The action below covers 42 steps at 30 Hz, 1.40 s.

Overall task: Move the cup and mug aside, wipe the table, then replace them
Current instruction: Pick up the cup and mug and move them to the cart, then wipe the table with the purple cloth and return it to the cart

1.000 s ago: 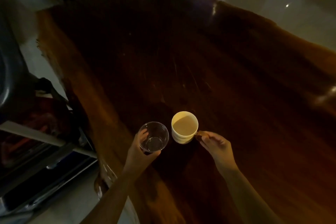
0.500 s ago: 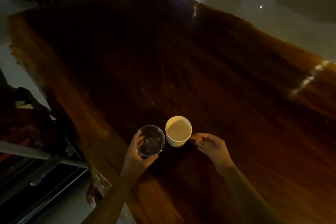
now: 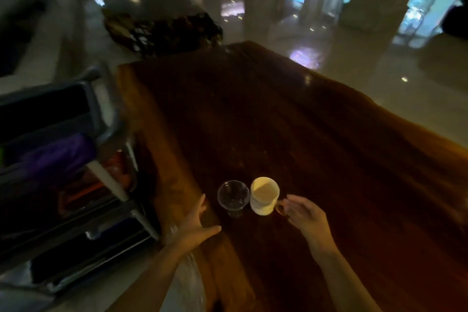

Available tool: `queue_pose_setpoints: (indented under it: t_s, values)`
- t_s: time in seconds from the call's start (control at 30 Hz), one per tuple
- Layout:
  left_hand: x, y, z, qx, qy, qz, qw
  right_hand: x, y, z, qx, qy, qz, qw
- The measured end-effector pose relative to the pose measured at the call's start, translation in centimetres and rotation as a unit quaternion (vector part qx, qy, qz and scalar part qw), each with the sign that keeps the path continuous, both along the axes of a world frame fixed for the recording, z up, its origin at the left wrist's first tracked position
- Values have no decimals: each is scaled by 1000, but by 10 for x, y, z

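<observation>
cup (image 3: 233, 197) & mug (image 3: 264, 195) side by side on table (image 3: 329, 159) — l hand (image 3: 196, 228) spread, empty — r hand (image 3: 302, 215) pinching mug handle

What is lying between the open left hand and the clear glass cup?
Nothing: in the head view only bare dark wooden table lies between the left hand and the clear glass cup.

Dim, blurred, glare on floor (image 3: 306, 57)
</observation>
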<state>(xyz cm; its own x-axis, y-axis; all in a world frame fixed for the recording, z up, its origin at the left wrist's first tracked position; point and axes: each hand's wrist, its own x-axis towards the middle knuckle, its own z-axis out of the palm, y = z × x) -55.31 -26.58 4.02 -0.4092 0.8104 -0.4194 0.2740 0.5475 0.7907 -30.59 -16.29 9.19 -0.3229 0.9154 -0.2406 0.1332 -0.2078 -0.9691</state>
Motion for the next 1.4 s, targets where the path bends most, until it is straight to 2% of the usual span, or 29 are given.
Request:
queue_pose_setpoints:
  t_s: [0.17, 0.3, 0.4, 0.53, 0.63, 0.7, 0.8, 0.93, 1.03, 1.1, 1.2, 1.4]
  values:
    - [-23, -57, 62, 35, 18, 54, 998, -41, -33, 37, 48, -2, 100, 994]
    - [-71, -100, 107, 94, 50, 116, 988, -95, -56, 67, 100, -8, 218, 971]
    - [-114, -126, 129, 139, 125, 195, 963, -145, -70, 87, 151, -19, 284, 947]
    - [-171, -151, 130, 182, 255, 237, 920, -225, -85, 96, 229, -47, 314, 920]
    - [-224, -159, 117, 160, 329, 244, 898, -298, -95, 96, 247, -66, 334, 907]
    - [-263, -158, 110, 82, 342, 239, 905, -348, -99, 96, 270, -96, 345, 894]
    - [-313, -146, 99, -18, 351, 198, 915, -419, -101, 89, 360, -168, 365, 842]
    - [-357, -125, 84, -68, 331, 125, 933, -497, -91, 74, 451, -267, 379, 762]
    - [-374, -115, 76, -80, 319, 56, 943, -538, -84, 58, 468, -331, 431, 697]
    - [-379, -115, 70, -79, 333, 34, 939, -552, -80, 47, 444, -350, 477, 672]
    - [-383, -122, 61, -46, 364, 28, 930, -556, -76, 34, 438, -338, 493, 672]
    - [-386, -127, 63, 52, 349, 69, 933, -549, -85, 25, 492, -277, 410, 716]
